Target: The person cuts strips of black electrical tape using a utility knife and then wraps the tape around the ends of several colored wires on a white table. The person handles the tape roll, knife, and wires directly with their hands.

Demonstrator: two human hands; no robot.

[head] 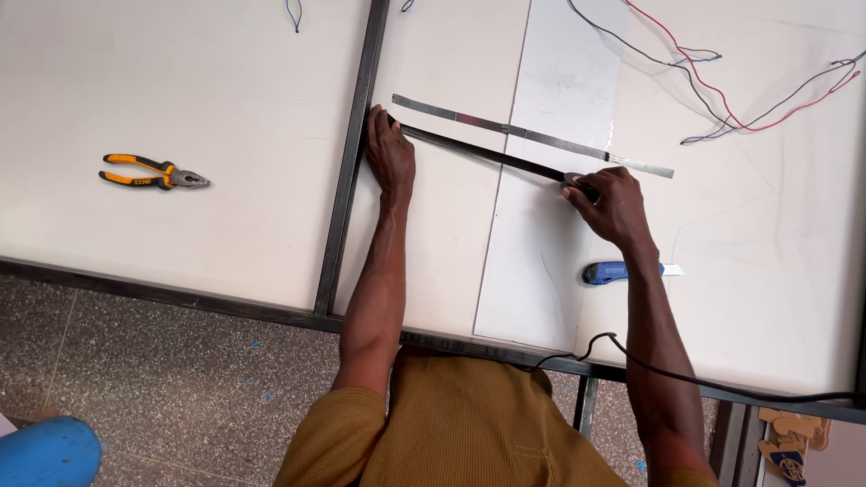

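Here, at the far left of the white table point(225, 81), a pair of pliers point(153, 171) with orange and black handles lies alone, well apart from both hands. Below it, off the table edge, a blue rounded object point(45, 451) shows at the corner above the speckled floor point(180, 379).

Further right, a dark metal bar point(347, 180) runs up the table from its near edge. The left hand point(390, 153) lies flat just beside this bar, palm down, fingers stretched forward and pressing on the left end of a thin dark strip point(487, 155). It does not wrap around the strip; it pins it to the surface.

The dark strip slants down to the right from under those fingertips, crossing a pale sheet point(532, 271) that lies on the table. Just above it and nearly parallel lies a shiny silver strip point(532, 135), near it but not touched by either hand.

The right hand point(609, 203) is closed on the right end of the dark strip, thumb and fingers pinching it, so the strip spans the whole gap between the two hands. Whether the hand holds anything else is hidden.

Just below that wrist a blue utility knife point(618, 271) lies on the table, untouched. A black cable point(722, 386) curls along the near edge, and red, blue and black wires point(749, 99) sprawl at the upper right.
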